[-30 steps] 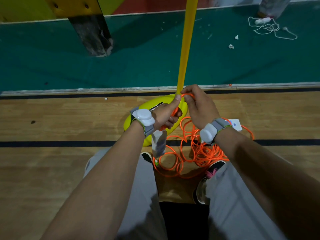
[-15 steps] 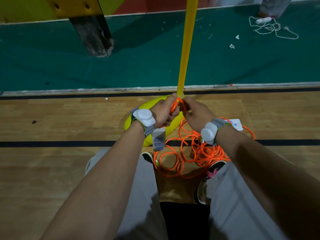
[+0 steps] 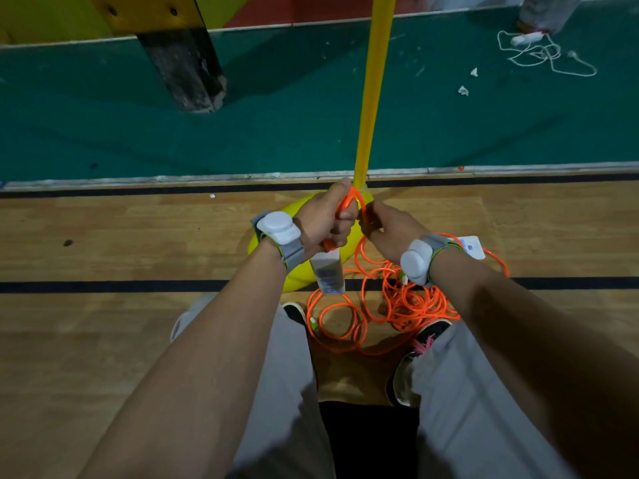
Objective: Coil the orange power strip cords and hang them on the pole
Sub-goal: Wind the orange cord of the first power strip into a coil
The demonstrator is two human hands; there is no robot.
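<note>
Close in front of the yellow pole, the left grip is curled tight round a bunch of orange cord, and a white strip hangs straight down from under that fist. The right grip sits just beside it, fingers hooked round the same cord where it arches over. The rest of the orange line drops to the wooden floor in a loose tangle between the person's shoes and the pole's yellow base. A second white strip lies on the floor behind the right wrist.
</note>
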